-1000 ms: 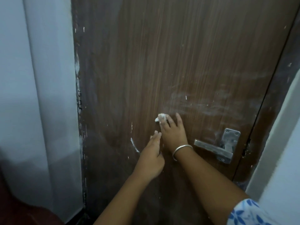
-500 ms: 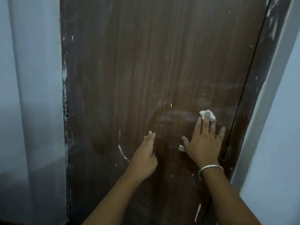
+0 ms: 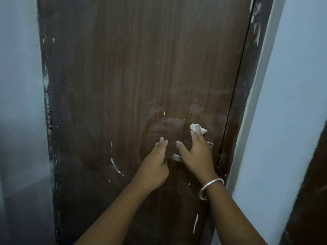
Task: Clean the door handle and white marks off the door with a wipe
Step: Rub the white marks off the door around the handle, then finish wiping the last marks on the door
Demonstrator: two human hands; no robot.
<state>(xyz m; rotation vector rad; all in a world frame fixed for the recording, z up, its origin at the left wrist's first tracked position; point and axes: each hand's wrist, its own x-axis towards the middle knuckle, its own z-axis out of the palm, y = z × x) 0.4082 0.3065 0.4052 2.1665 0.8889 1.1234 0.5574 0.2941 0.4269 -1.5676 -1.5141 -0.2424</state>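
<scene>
A brown wooden door (image 3: 141,68) fills the view, with hazy white smears (image 3: 166,124) at mid height and a curved white mark (image 3: 115,167) lower left. My right hand (image 3: 196,154) presses a crumpled white wipe (image 3: 196,128) against the door with its fingertips, just above the metal handle (image 3: 177,157), which the hand mostly hides. A silver bangle sits on that wrist. My left hand (image 3: 154,167) rests flat on the door beside the handle's free end, holding nothing.
A pale wall (image 3: 19,103) borders the door on the left. The dark door frame (image 3: 247,85) and a white wall edge (image 3: 286,103) stand on the right. White streaks (image 3: 195,223) mark the door's lower right.
My right hand swept the wipe from the door's middle to the right, above the handle, and has since shifted slightly lower. My left hand stayed pressed on the door.
</scene>
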